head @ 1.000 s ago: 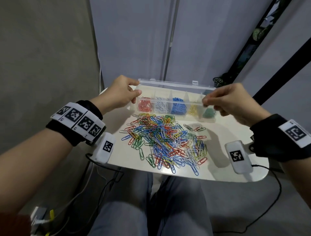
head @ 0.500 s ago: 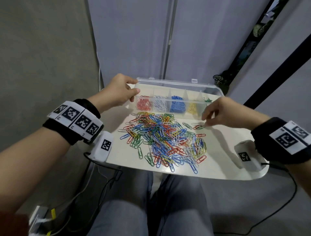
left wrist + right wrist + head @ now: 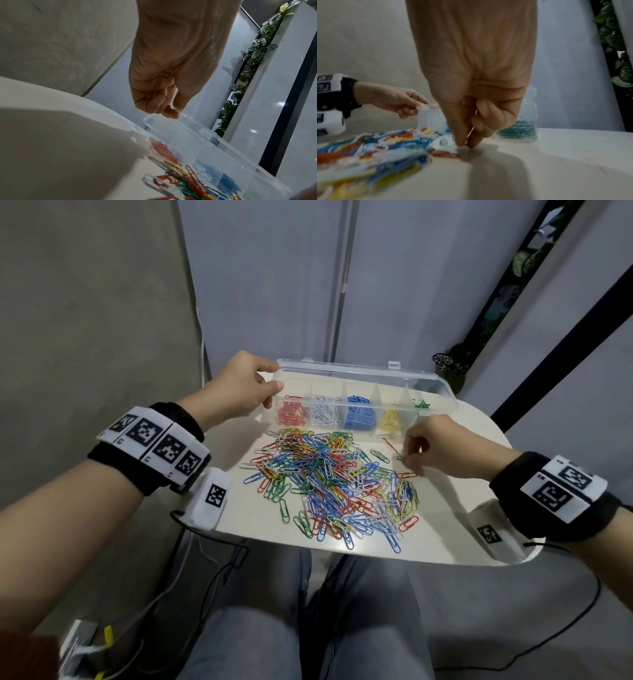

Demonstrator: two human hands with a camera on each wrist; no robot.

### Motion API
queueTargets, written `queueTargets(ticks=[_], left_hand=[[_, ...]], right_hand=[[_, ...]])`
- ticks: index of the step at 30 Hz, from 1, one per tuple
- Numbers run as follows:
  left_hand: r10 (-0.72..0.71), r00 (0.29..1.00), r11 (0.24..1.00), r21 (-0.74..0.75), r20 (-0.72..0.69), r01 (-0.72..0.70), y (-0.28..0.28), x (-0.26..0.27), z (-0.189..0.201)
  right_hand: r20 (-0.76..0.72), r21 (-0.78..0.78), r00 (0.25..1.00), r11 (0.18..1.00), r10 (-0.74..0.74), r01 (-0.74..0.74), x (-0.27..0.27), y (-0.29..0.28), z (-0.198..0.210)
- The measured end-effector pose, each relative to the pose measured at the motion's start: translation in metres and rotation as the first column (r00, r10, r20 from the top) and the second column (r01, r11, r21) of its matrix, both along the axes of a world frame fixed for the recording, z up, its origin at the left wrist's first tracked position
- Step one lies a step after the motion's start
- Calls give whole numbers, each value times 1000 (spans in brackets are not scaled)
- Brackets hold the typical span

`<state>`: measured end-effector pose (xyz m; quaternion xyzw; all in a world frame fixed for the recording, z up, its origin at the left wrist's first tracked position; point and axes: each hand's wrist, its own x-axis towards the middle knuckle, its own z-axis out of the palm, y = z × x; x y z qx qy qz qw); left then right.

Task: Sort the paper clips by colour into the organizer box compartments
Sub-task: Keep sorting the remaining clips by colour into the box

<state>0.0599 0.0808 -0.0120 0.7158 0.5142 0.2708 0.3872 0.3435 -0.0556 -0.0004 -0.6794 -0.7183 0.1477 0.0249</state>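
A clear organizer box (image 3: 442, 385) stands open at the back of the white table (image 3: 455, 494), with red, white, blue, yellow and green clips in separate compartments. My left hand (image 3: 275, 378) pinches the box's left corner (image 3: 154, 119) between thumb and fingers. A mixed pile of paper clips (image 3: 329, 484) lies in front of the box. At the pile's right edge my right hand (image 3: 404, 458) points down at the table, and its thumb and forefinger (image 3: 460, 140) pinch a thin paper clip whose colour I cannot tell. A red clip (image 3: 445, 154) lies just beside those fingertips.
The table's front edge (image 3: 342, 553) runs just above my knees, with cables hanging below it. A grey wall is to the left and pale panels stand behind the box. A leafy plant (image 3: 448, 364) is at the back right.
My right hand has let go of the box's right end and come down to the table beside the pile. The lid now lies further back. My left hand stays at the box's left end.
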Motion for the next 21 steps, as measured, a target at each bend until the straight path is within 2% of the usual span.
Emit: queueTargets(ticks=[2,5,12,14,16,19,21], left_hand=[[-2,1000,1000,0,-1,2,0,0,0],[-3,1000,1000,-4,2,3,0,0,-1],[-6,1000,1000,0,4,6,1,0,-1],[-7,1000,1000,-4,6,7,1,0,-1],[-4,1000,1000,-10,6,4,1,0,0],[-4,1000,1000,-9,9,4,2,0,-1],[-1,1000,1000,-10,8,1,2,0,0]], right_hand=[[-103,87,995,996,-2,11,0,-2,12],[-260,182,964,977,-56,106,5,0,36],[-296,351,921,868,-252,351,27,18,47],[-282,393,931,857,-232,333,25,19,44],[-292,392,944,880,-156,267,11,18,39],[-233,230,971,968,-50,104,-16,14,20],[-145,136,989,990,-22,42,-27,15,3]])
